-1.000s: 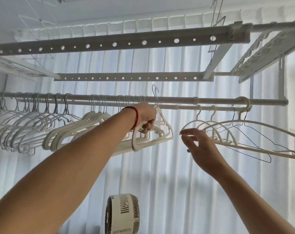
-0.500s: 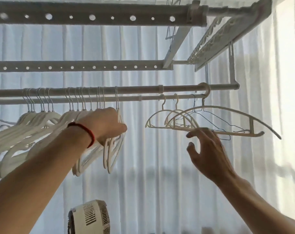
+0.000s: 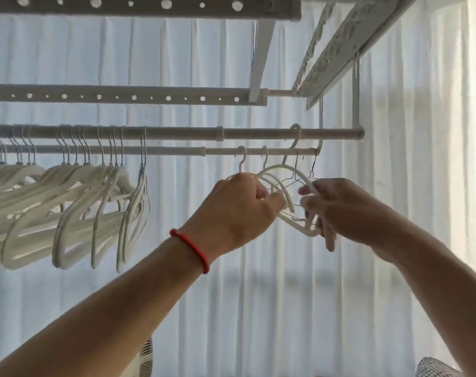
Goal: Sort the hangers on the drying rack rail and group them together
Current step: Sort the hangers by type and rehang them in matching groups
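Both hands are up at the rail's (image 3: 177, 151) right end: the left hand (image 3: 239, 210) grips the curved white hangers (image 3: 279, 183), the right hand (image 3: 340, 210) pinches them from the other side. The grouped hangers (image 3: 76, 202) hang bunched well to the left.

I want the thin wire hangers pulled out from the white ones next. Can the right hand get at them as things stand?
Probably yes. The right hand is already at the bunch, fingers curled among the white curved hangers, and the wire hangers hang tangled there. The left hand grips the same bunch, so separating them may be fiddly.
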A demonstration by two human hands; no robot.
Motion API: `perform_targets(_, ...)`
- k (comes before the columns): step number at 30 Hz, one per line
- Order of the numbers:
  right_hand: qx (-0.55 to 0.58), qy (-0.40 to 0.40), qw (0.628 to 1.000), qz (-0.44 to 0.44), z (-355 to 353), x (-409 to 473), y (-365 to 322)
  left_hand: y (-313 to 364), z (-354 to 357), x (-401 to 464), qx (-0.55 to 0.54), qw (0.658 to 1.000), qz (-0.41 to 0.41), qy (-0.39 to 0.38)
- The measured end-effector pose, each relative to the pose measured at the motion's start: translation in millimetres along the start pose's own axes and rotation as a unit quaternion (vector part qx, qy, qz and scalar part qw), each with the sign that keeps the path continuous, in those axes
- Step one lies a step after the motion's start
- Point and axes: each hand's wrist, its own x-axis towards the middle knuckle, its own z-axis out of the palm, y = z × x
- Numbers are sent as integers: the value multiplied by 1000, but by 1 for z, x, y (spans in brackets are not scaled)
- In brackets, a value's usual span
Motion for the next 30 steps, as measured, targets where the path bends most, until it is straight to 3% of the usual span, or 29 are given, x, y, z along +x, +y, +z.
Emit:
perform_targets(3, 63, -39, 993, -90, 25, 6, -17, -2, 24, 27, -135, 990, -48, -8)
perform_targets(6, 72, -136, 973, -174, 47, 21, -20, -17, 25, 42, -260, 955, -133, 51)
perform_targets(8, 132, -186, 951, -207, 49, 36, -10, -31, 17, 45, -256, 949, -166, 76)
perform_targets(9, 164, -159, 950, -211, 50, 47, -1, -37, 12, 44, -248, 950, -174, 73)
perform_targets(11, 165, 2, 971, -171, 54, 81, 22, -42, 3, 39, -248, 949, -184, 69)
perform_targets(13, -6, 144, 986, -87, 63, 123, 45, -45, -5, 36, -232, 953, -182, 69)
perform_targets(15, -145, 118, 982, 25, 74, 154, 63, -45, -14, 38, -213, 961, -168, 60)
perform_targets(17, -150, 77, 981, 98, 84, 174, 74, -44, -24, 39, -220, 961, -162, 52)
perform_targets(20, -22, 66, 992, 106, 95, 192, 79, -40, -35, 41, -242, 955, -165, 46)
perform_targets(23, 151, 39, 980, 120, 100, 198, 71, -38, -41, 46, -265, 951, -148, 57)
perform_targets(30, 222, 13, 972, 80, 96, 197, 30, -58, -60, 56, -305, 925, -217, 57)
